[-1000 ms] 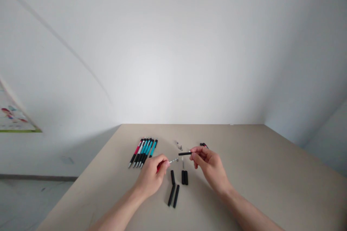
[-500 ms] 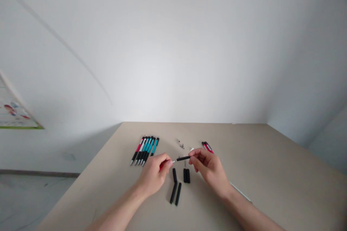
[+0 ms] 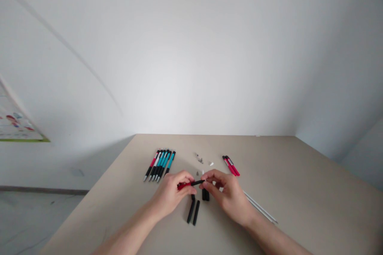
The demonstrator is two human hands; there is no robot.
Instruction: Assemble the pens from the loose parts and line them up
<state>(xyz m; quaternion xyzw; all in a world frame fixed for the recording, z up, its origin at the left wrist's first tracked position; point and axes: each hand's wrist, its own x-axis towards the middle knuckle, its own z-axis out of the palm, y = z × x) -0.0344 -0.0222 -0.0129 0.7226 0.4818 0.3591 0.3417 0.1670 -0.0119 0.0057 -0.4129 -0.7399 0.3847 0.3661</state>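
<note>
Between the fingers of my left hand is a red pen barrel. A black pen grip sits at the barrel's right end, and my right hand pinches its far end. Whether the grip is fully seated on the barrel I cannot tell. Just below the hands lie two short black grips, partly covered by my right fingers. Nearer to me, more black grips lie on the table. Small silvery pen tips and a small white piece rest beyond my hands.
A row of assembled pens, red, white and turquoise, lies left on the beige table. Two red barrels lie back right. Thin whitish refills rest beside my right forearm. A white wall stands behind the table.
The black grip, then apart from the red barrel with a thin white part between them, now meets it. Both hands have come closer together, and my right hand has moved left and slightly nearer.
</note>
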